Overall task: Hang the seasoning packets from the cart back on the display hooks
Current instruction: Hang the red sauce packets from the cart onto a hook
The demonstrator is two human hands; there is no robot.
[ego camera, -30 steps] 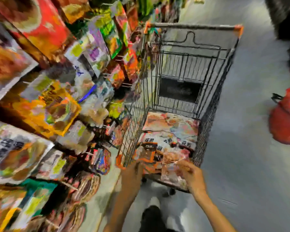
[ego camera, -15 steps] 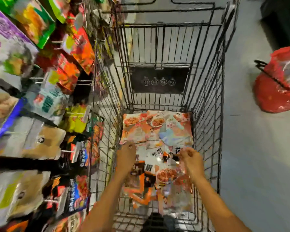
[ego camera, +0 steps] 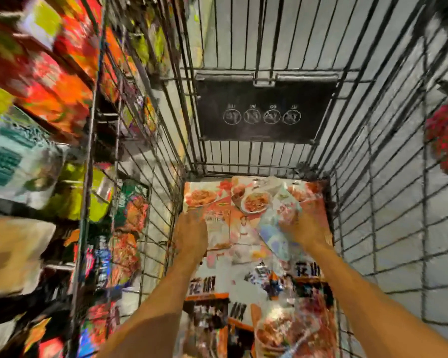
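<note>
While you lean over the cart, both of your arms reach down inside it. The seasoning packets lie flat in a pile on the bottom of the cart, one on top of another. Your left hand sits on an orange packet with a food picture on it, near the left wire wall. Your fingers point away from you, but the view is blurry, so I cannot tell if they grip the packet or just lie on it. Your right hand is on a shiny packet near the right wall. Its fingers are smeared too, and I cannot tell if they pinch it. A black sign with four round marks hangs on the far wall of the cart. To your left, just beside the cart, the display is full of bright packets, all blurry. On your right, outside the wires, you can see a red thing.
</note>
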